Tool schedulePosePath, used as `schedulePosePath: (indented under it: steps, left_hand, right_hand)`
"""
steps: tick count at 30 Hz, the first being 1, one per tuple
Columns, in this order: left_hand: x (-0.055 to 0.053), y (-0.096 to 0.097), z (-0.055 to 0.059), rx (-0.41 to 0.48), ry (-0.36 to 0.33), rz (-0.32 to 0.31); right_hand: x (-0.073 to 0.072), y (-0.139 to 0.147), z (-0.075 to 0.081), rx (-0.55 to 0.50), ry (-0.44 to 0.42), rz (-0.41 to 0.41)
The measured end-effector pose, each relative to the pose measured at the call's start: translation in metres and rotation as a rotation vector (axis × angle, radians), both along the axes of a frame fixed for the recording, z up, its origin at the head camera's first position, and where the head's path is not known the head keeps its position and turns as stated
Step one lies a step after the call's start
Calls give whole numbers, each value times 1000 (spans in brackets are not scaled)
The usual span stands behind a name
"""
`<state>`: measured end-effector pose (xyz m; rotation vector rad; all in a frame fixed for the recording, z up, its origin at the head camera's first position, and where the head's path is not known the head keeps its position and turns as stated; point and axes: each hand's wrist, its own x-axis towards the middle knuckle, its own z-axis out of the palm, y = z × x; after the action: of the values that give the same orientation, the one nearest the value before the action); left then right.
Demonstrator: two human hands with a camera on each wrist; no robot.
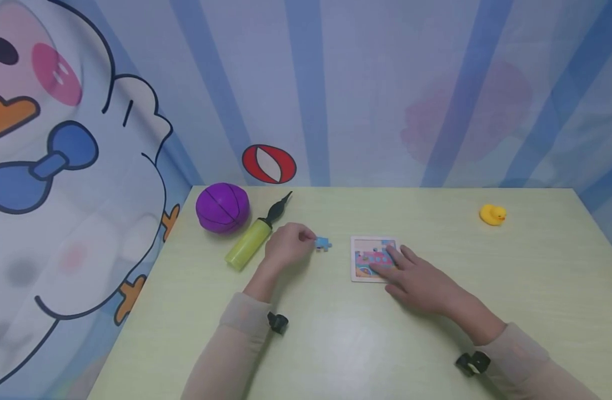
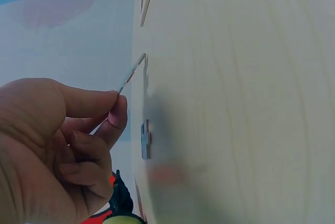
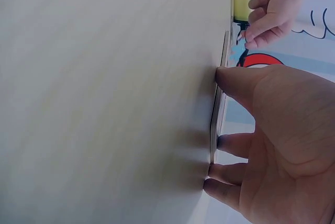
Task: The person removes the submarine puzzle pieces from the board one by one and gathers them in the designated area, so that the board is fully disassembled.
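Note:
My left hand (image 1: pixel 290 245) pinches a blue jigsaw piece (image 1: pixel 323 244) between thumb and finger. The left wrist view shows this jigsaw piece (image 2: pixel 132 74) tilted, with its far end close to the tabletop. Another small piece (image 2: pixel 146 139) stands out beside the fingers there. My right hand (image 1: pixel 422 281) rests on a square jigsaw puzzle (image 1: pixel 363 258) with a pale frame and a pink and blue picture. Its fingers are spread over the right part of the puzzle, and the thumb (image 3: pixel 230 80) touches the frame's edge. Those fingers hide part of the picture.
A purple ball (image 1: pixel 223 208) sits at the back left of the table (image 1: pixel 331 344). Beside it lies a yellow-green hand pump (image 1: pixel 248 243) with a black nozzle, close to my left hand. At the back right stands a yellow rubber duck (image 1: pixel 492 214). A printed curtain (image 1: pixel 366 83) hangs behind.

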<state>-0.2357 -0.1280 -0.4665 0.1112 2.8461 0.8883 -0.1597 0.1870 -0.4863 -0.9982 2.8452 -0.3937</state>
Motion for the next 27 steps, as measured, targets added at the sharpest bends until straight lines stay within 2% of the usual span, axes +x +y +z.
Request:
schedulePosePath:
  steps: [15,27]
  left_hand:
    - [-4,-5,-8,-39,19,17]
    - [-6,-3,-8,-66,32,30]
  right_hand:
    - [0,1,-1,-7,2,-2]
    - [1,0,0,-10,-10,-11]
